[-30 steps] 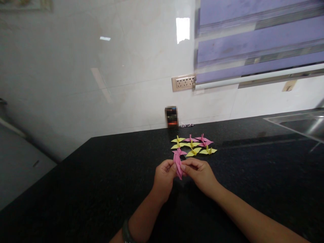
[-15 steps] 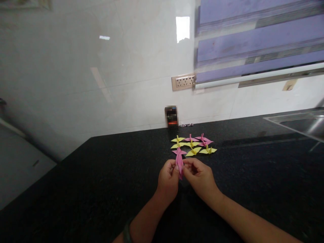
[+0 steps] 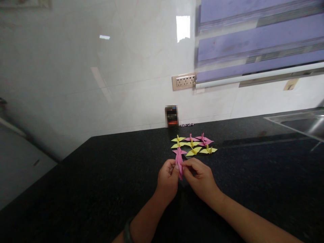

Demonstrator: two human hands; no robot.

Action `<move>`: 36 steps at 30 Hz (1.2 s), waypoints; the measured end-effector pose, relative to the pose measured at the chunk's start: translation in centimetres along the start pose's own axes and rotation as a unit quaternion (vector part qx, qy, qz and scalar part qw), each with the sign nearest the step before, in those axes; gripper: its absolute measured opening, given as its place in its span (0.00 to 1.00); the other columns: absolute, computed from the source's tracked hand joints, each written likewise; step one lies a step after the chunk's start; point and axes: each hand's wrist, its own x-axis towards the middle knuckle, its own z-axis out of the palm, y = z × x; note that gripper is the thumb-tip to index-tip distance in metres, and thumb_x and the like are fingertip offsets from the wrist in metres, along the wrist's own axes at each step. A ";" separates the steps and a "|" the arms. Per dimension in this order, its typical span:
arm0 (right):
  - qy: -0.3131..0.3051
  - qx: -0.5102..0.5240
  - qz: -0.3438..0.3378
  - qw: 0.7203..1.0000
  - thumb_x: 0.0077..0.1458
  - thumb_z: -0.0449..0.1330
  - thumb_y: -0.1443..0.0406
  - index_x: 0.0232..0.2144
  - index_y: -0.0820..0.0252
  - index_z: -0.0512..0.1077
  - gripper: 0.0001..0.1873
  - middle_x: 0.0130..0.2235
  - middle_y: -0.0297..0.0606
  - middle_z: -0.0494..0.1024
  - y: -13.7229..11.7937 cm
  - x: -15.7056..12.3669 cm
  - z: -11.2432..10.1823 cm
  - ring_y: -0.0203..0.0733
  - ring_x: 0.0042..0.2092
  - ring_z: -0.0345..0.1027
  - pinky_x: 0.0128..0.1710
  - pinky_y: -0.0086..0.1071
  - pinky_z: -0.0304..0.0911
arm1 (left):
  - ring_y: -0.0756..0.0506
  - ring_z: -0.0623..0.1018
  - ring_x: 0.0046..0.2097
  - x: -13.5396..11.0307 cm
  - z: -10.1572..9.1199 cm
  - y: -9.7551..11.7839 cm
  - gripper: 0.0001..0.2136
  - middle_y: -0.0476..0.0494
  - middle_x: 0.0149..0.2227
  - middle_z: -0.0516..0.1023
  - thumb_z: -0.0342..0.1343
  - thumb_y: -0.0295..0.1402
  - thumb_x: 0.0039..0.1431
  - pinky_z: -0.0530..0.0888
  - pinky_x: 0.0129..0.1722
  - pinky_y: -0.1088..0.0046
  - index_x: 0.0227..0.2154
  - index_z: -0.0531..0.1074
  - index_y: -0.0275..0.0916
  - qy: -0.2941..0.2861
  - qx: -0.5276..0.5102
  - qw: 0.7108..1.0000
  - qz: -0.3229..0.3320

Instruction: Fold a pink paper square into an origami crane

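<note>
The left hand (image 3: 167,179) has its grip clamped on one folded pink paper (image 3: 179,158), slim, creased and pointed; the right hand (image 3: 201,175) pinches its right edge. Beyond that paper, on the black surface (image 3: 106,182), stand five yellow cranes (image 3: 193,151) and four pink cranes (image 3: 208,140); farther behind it, one box (image 3: 172,116), its print pixelated past reading.

The head view looks forward and down from above and near the left hand (image 3: 167,179) and right hand (image 3: 202,175), over the countertop (image 3: 101,179) in the lower half, towards the wall (image 3: 141,67) in the upper half.
</note>
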 end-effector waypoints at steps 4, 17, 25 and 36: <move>0.002 -0.017 -0.014 1.000 0.45 0.51 0.72 0.25 0.60 0.69 0.08 0.24 0.35 0.69 0.3 0.0 0.0 0.34 0.27 0.62 0.27 0.27 0.58 | 0.53 0.66 0.26 0.0 0.0 0.2 0.05 0.50 0.24 0.66 0.47 0.31 0.50 0.64 0.25 0.78 0.28 0.63 0.34 0.003 0.003 1.000 -0.001; -0.036 -0.009 -0.041 0.998 0.47 0.52 0.69 0.27 0.62 0.69 0.06 0.24 0.36 0.69 -0.1 0.2 -0.4 0.34 0.27 0.62 0.27 0.27 0.59 | 0.54 0.64 0.23 0.0 -0.2 0.1 0.07 0.51 0.21 0.65 0.48 0.34 0.50 0.62 0.22 0.79 0.26 0.64 0.34 0.006 0.009 1.000 -0.012; -0.028 -0.011 -0.028 0.999 0.47 0.52 0.68 0.27 0.61 0.70 0.07 0.26 0.37 0.70 0.1 0.1 -0.2 0.36 0.30 0.63 0.31 0.29 0.59 | 0.53 0.67 0.23 0.3 -0.5 0.1 0.07 0.50 0.21 0.68 0.52 0.33 0.47 0.64 0.24 0.78 0.24 0.66 0.33 0.018 -0.033 0.999 -0.020; -0.040 0.146 0.145 0.978 0.45 0.54 0.65 0.28 0.63 0.69 0.07 0.28 0.37 0.71 0.8 0.5 0.3 0.35 0.28 0.64 0.28 0.28 0.61 | 0.50 0.70 0.30 0.1 -0.3 -0.5 0.09 0.46 0.26 0.71 0.53 0.35 0.46 0.66 0.32 0.74 0.27 0.71 0.33 0.005 -0.122 0.990 -0.065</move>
